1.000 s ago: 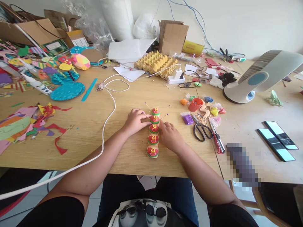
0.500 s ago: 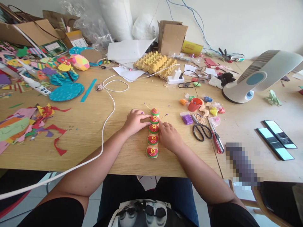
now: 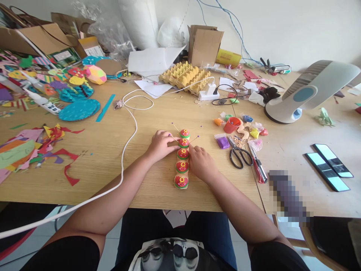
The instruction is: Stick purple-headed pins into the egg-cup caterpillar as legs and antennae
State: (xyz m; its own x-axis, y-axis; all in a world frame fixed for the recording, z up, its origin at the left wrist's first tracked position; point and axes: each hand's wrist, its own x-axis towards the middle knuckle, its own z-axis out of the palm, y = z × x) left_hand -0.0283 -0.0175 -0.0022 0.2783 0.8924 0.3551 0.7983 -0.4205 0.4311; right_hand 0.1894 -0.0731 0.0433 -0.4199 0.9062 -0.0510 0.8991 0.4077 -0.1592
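A strip of egg carton [image 3: 182,159] stretches away from me on the table. Its several domes carry red clay caps with yellow loops and green rims. My left hand [image 3: 161,146] grips the strip from the left, thumb and fingers by the second dome from the far end. On the right side, my right hand [image 3: 203,162] is closed, its fingertips pinching a thin stick [image 3: 194,140] with a purple tip against the strip. Two more purple-tipped sticks slant out at the far left of the strip. The right fingertips are partly hidden.
To the right lie scissors [image 3: 240,153], a box cutter [image 3: 258,167], a purple clay packet [image 3: 222,141] and a red cup [image 3: 232,124]. A white cable [image 3: 123,150] crosses at left near paper scraps [image 3: 25,150]. Yellow egg trays [image 3: 184,77] and a fan [image 3: 304,92] stand farther back.
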